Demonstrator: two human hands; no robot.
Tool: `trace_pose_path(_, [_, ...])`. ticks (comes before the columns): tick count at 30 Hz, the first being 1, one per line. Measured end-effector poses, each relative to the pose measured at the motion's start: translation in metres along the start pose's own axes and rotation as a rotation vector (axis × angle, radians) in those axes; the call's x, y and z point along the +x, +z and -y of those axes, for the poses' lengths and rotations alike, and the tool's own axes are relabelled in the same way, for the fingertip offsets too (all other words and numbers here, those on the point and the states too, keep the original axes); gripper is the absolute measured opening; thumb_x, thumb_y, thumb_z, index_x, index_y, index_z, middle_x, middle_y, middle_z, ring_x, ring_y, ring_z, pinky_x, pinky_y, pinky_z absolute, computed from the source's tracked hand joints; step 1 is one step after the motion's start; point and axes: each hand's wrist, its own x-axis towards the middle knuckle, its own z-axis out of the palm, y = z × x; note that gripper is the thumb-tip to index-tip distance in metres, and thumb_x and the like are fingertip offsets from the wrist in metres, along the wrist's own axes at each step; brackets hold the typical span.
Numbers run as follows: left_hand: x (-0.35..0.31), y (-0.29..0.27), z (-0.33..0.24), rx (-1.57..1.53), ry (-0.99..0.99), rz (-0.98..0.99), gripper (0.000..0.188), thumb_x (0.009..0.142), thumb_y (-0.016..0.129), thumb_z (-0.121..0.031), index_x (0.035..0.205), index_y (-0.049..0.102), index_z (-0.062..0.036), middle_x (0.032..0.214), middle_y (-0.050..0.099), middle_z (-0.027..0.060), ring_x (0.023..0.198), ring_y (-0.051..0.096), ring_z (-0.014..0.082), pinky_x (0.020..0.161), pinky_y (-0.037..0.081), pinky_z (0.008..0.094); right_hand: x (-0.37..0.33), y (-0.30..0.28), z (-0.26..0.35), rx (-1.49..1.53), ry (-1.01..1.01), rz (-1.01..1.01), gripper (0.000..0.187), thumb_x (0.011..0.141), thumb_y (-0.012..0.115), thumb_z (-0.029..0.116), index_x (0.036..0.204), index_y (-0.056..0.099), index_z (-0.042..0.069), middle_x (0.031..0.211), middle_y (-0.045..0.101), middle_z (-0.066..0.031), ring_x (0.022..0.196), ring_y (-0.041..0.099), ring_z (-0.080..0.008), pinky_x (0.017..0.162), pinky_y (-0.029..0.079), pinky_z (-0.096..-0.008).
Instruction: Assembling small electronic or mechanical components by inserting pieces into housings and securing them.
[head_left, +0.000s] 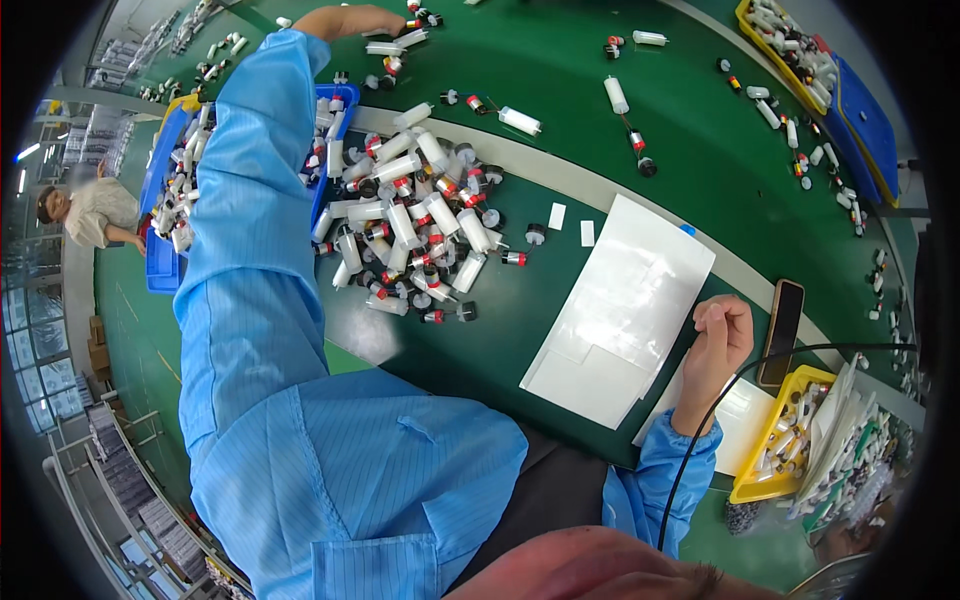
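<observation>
Fingers: right hand (722, 335) curled, pinch unclear | left hand (345, 20) reaching, fingers hidden | white cylinders (420, 225) between

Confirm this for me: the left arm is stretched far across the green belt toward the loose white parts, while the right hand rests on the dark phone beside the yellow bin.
One detail is wrong. In the head view the right hand rests at the edge of the white sheet, not on the dark phone, which lies apart beside it near the yellow bin. The left hand does reach far across the green belt toward loose white parts.
</observation>
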Motion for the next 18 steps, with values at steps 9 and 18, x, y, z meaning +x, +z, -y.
trace_pose_path(9, [0.000,-0.022,0.043,0.037,0.201,-0.540,0.022,0.091,0.056,-0.014,0.108,0.062,-0.0025,0.080,0.064,0.0118,0.074,0.061,0.0224,0.069,0.050,0.0366,0.002,0.002,0.003,0.021,0.030,0.025,0.007,0.093,0.061,0.005,0.088,0.056,0.003,0.080,0.053,-0.0015,0.071,0.046,-0.0083,0.065,0.037,-0.0216])
trace_pose_path(18, [-0.113,0.044,-0.197,0.106,0.544,-0.011,0.056,0.074,0.075,-0.013,0.127,0.055,-0.0112,0.118,0.055,0.0147,0.104,0.060,0.0320,0.087,0.051,0.0398,-0.001,-0.002,0.002,0.003,0.095,0.053,0.009,0.090,0.065,-0.001,0.088,0.057,0.003,0.083,0.052,0.0012,0.074,0.046,-0.0058,0.068,0.037,-0.0202])
